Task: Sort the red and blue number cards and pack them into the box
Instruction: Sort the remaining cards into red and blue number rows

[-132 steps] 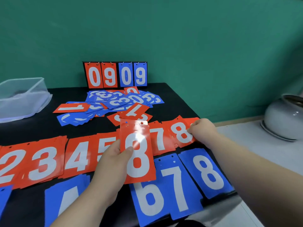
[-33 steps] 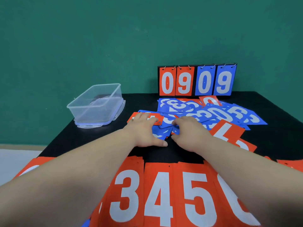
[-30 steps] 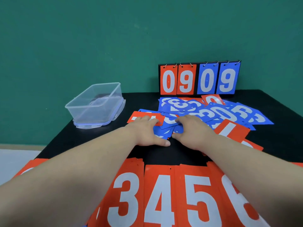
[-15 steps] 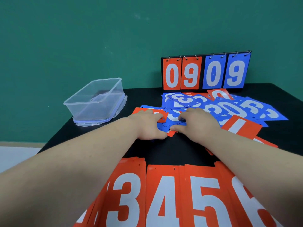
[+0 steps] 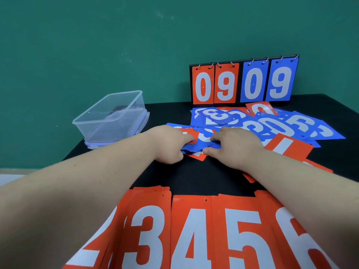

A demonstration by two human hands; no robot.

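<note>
Spanning a black table (image 5: 194,177), cards face a green wall (image 5: 97,45).

who: one person, two arms | left hand (image 5: 169,145): bare, soft and round | right hand (image 5: 234,147): bare, short thumbnail shows | left forearm (image 5: 81,191): bare, wide and smooth | right forearm (image 5: 291,183): bare, smooth like the other

A plain indoor room of unclear kind: bare green wall (image 5: 97,45) behind a black table (image 5: 194,175).

Red cards (image 5: 194,230) rowed 2-6 nearest; mixed red-blue card heap (image 5: 262,125) beyond, overlapping; clear box (image 5: 116,125) far left, upright, open-topped.
</note>
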